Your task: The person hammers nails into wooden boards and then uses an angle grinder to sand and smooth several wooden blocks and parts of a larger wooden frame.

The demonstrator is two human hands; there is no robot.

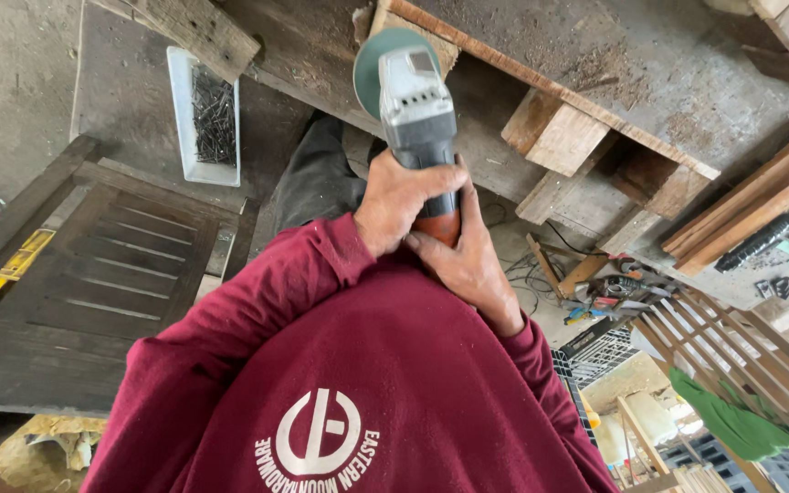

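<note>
I saw both hands wrapped tight around the grinder [413, 100], left hand [405, 203] on top, right hand [468, 265] below, held close against the chest. Its disc [369, 66] touched no wood [559, 132], so I judged grinding was not under way.

Soft even daylight, brighter at lower right, sharp focus, wide-angle edge bending

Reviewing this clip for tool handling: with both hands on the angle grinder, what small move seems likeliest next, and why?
Probably tilting the angle grinder forward so its disc meets the wooden board. The left hand and right hand both grip its body close to the chest, and the disc sits at the board's edge; contact cannot be told.
</note>
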